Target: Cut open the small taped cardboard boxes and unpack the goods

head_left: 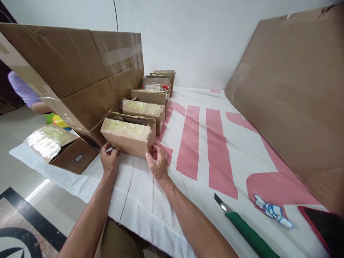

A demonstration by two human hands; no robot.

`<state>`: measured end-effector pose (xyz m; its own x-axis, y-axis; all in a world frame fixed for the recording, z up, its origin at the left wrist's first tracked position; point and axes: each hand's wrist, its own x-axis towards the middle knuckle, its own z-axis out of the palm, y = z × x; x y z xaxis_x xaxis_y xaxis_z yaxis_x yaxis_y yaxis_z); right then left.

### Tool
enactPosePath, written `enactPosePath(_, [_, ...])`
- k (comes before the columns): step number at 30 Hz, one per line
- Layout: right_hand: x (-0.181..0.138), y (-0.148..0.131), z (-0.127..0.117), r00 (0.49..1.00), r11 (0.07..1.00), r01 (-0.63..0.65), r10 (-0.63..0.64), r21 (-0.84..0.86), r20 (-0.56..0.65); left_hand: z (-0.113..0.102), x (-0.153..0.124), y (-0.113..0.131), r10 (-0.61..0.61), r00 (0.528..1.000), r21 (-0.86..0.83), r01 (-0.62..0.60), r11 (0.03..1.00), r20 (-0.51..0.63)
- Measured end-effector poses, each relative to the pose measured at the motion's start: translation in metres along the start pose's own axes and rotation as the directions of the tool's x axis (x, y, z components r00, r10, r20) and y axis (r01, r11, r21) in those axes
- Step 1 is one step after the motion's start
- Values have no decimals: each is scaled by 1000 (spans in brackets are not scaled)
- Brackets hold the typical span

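Note:
A small open cardboard box sits tilted towards me on the cloth-covered table, with something wrapped in clear, yellowish plastic filling its top. My left hand grips its lower left corner, thumb and fingers curled in. At the lower right corner my right hand holds the same box, its thumb on the front and fingers round the side. Directly behind stands a similar box with plastic-wrapped contents. The undersides of the fingers are partly hidden.
Several more small boxes line up towards the wall, beside large stacked cartons. Another opened box lies left. On the right are a green-handled knife with its blade out, crumpled label scraps, a phone and a big carton. A person's sleeve shows far left.

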<state>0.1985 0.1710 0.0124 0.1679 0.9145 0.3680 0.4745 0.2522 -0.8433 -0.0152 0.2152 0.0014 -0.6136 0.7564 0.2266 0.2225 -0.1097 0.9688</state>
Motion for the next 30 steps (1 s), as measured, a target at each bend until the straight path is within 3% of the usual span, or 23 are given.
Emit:
enactPosePath(9, [2, 9, 4, 1000, 995, -15, 12, 103, 27, -4, 1, -4, 34, 999, 82, -36, 996, 28])
enactPosePath(14, [14, 8, -3, 998, 987, -42, 34, 153, 57, 8, -5, 7, 34, 999, 103, -38, 994, 38])
enactPosePath(17, [16, 5, -18, 994, 984, -89, 79, 151, 73, 2, -24, 22, 71, 997, 112, -73, 991, 20])
enactPosePath(19, [15, 2, -30, 991, 983, -126, 120, 130, 58, -15, -38, 38, 220, 966, 87, -232, 969, 136])
enactPosePath(21, [11, -6, -38, 988, 984, -142, 136, 108, 67, -44, -46, 56, 455, 850, 46, -482, 875, 265])
enactPosePath(23, [4, -19, -37, 985, 987, -131, 118, 98, 124, -82, -38, 74, 598, 757, 67, -633, 771, 265])
enactPosePath(24, [-1, -28, -31, 981, 988, -114, 97, 99, 167, -104, -26, 81, 629, 747, 102, -658, 746, 216])
enactPosePath(27, [-19, -61, 4, 946, 992, -51, 10, 119, 323, -163, 40, 85, 544, 838, 217, -522, 824, -48])
enactPosePath(30, [-29, -93, 59, 886, 991, 3, -65, 134, 458, -199, 121, 72, 240, 929, 136, -209, 968, -280])
